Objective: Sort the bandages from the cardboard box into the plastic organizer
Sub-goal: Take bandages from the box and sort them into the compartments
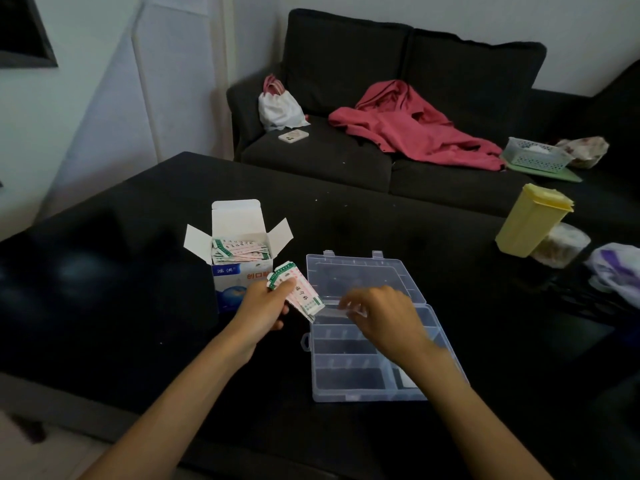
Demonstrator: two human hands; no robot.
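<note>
An open white and blue cardboard box (239, 268) stands on the black table (104, 289), with several pink and green bandages (239, 250) lying inside. To its right lies the clear plastic organizer (349, 379), lid open and leaning back. My left hand (265, 306) grips a small fanned stack of bandages (301, 292) between the box and the organizer. My right hand (377, 313) hovers over the organizer's far compartments with its fingers curled, blurred; whether it pinches anything I cannot tell.
A yellow plastic container (530, 220) and a clear jar (561, 245) stand at the table's right, beside a plastic bag (616, 268). Behind the table is a dark sofa (346, 150) with a red garment (415, 129), a white bag (280, 105), a phone (293, 136) and a basket (535, 154).
</note>
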